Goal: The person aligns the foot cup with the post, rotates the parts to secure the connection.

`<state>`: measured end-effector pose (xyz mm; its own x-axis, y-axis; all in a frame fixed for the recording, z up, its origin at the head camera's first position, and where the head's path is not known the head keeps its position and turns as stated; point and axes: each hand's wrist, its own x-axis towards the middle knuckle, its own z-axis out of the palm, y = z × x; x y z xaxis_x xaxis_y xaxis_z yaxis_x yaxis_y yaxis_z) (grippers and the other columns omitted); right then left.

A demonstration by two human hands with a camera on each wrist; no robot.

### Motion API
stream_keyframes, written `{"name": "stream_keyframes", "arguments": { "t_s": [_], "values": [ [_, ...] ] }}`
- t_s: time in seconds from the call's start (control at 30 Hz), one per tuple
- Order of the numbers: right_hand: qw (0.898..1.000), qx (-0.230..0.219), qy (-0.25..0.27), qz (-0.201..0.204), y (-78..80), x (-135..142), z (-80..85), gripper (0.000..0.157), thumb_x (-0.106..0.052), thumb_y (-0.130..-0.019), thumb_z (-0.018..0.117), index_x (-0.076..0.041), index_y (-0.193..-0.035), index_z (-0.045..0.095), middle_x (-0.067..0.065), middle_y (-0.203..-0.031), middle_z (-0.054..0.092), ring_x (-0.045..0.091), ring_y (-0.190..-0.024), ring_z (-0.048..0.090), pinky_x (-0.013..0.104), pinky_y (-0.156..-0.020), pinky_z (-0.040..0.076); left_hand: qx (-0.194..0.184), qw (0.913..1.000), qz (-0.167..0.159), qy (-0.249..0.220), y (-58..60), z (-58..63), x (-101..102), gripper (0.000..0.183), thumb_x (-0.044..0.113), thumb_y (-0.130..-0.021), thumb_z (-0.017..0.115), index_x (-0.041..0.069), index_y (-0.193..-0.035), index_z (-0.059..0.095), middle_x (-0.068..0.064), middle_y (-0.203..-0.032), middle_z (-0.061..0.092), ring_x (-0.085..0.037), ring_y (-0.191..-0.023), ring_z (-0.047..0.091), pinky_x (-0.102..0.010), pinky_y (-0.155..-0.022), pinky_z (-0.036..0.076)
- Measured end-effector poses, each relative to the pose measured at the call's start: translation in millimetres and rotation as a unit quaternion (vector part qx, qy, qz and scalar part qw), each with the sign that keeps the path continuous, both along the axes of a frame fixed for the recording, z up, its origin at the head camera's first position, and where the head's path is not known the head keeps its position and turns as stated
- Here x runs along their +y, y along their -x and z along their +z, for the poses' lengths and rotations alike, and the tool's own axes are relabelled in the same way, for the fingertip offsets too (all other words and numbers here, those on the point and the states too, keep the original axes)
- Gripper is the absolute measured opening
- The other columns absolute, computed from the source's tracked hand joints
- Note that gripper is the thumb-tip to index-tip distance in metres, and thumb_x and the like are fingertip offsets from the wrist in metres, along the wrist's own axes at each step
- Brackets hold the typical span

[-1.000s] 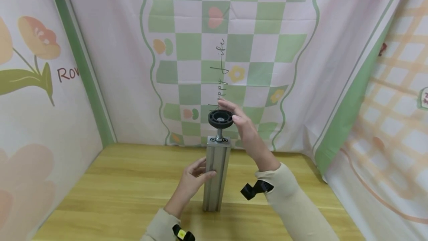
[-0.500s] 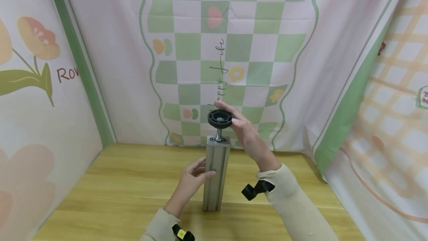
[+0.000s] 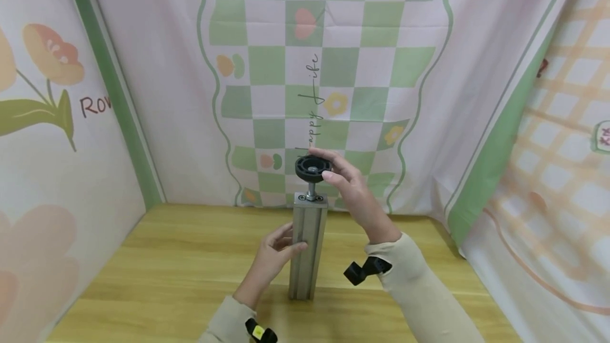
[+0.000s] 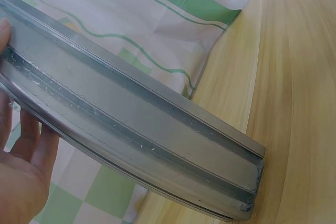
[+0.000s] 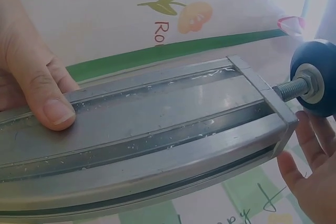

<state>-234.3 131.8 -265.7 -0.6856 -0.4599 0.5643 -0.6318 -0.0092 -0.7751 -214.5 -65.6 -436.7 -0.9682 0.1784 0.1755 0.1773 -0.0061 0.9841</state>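
A grey aluminium profile (image 3: 307, 247) with lengthwise grooves stands upright on the wooden table. Its upper end has a metal end plate (image 3: 311, 201), from which a threaded stem (image 5: 293, 89) rises to a black round levelling foot (image 3: 306, 176). My left hand (image 3: 270, 261) grips the profile at mid-height, thumb on the near face and fingers behind; the left wrist view shows those fingers (image 4: 44, 150) along one edge. My right hand (image 3: 358, 195) holds the foot's right side, with its thumb at the near rim and fingers behind. In the right wrist view, its fingers (image 5: 315, 145) touch the foot's rim.
The profile's lower end rests on the wood-grain table (image 3: 190, 258). Behind it hangs a green-and-white checked curtain (image 3: 267, 68). Printed cloth walls (image 3: 43, 173) stand at the left and right. A black wrist camera (image 3: 367, 270) sits on the right sleeve.
My right thumb has moved left and slightly down along the foot's near rim, and the fingers have shifted with it. The left hand and the profile stay in place.
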Motion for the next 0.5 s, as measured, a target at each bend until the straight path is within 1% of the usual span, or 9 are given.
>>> {"name": "stream_keyframes", "arguments": {
  "t_s": [0.13, 0.2, 0.27, 0.33, 0.43, 0.5],
  "values": [
    [1.000, -0.003, 0.001, -0.017, -1.4, -0.9, 0.6, 0.048, -0.026, -0.100, 0.050, -0.016, -0.147, 0.050, 0.004, -0.145, 0.044, 0.029, -0.117, 0.052, 0.041, -0.101, 0.042, 0.002, 1.0000, 0.002, 0.002, 0.0, -0.4, 0.2, 0.073, 0.043, -0.085, 0.081, 0.015, -0.146, 0.053, -0.007, -0.125, 0.063, -0.026, -0.117, 0.060, -0.043, -0.096, 0.051],
    [1.000, 0.002, 0.000, -0.026, -1.4, -1.3, 0.4, 0.048, -0.026, -0.099, 0.054, -0.015, -0.146, 0.052, 0.004, -0.142, 0.044, 0.029, -0.114, 0.053, 0.037, -0.096, 0.046, 0.003, 1.0000, 0.002, 0.002, 0.1, -0.4, 0.3, 0.072, 0.042, -0.085, 0.080, 0.015, -0.146, 0.053, -0.007, -0.125, 0.063, -0.026, -0.116, 0.060, -0.043, -0.096, 0.051],
    [0.999, 0.013, -0.003, -0.039, -0.5, -2.0, 0.1, 0.047, -0.025, -0.098, 0.059, -0.015, -0.144, 0.054, 0.005, -0.139, 0.044, 0.028, -0.110, 0.052, 0.033, -0.091, 0.047, 0.006, 1.0000, 0.001, 0.001, 0.2, -0.3, 0.3, 0.070, 0.042, -0.085, 0.080, 0.016, -0.145, 0.054, -0.007, -0.125, 0.064, -0.026, -0.116, 0.060, -0.043, -0.095, 0.051],
    [0.998, 0.026, -0.006, -0.054, -0.2, -3.3, 0.5, 0.047, -0.025, -0.097, 0.065, -0.016, -0.142, 0.056, 0.005, -0.135, 0.044, 0.027, -0.104, 0.051, 0.032, -0.088, 0.045, 0.008, 1.0000, 0.001, -0.001, -0.1, 0.0, 0.2, 0.069, 0.041, -0.085, 0.080, 0.017, -0.145, 0.055, -0.007, -0.124, 0.064, -0.025, -0.115, 0.061, -0.043, -0.095, 0.051],
    [0.996, 0.044, -0.009, -0.079, 0.0, -5.6, 1.6, 0.050, -0.027, -0.094, 0.073, -0.018, -0.140, 0.058, 0.006, -0.127, 0.043, 0.029, -0.096, 0.044, 0.034, -0.085, 0.039, 0.011, 0.9999, 0.000, -0.004, -0.7, 1.1, 0.3, 0.067, 0.041, -0.085, 0.080, 0.018, -0.144, 0.056, -0.006, -0.124, 0.065, -0.025, -0.115, 0.061, -0.042, -0.094, 0.051],
    [0.994, 0.053, -0.008, -0.095, -0.7, -7.4, 2.5, 0.052, -0.027, -0.091, 0.077, -0.020, -0.139, 0.060, 0.007, -0.122, 0.042, 0.029, -0.093, 0.042, 0.036, -0.085, 0.037, 0.012, 0.9999, -0.001, -0.006, -1.2, 1.7, 0.5, 0.067, 0.042, -0.085, 0.080, 0.019, -0.143, 0.056, -0.006, -0.124, 0.065, -0.024, -0.115, 0.061, -0.042, -0.094, 0.052]
  ]
}}
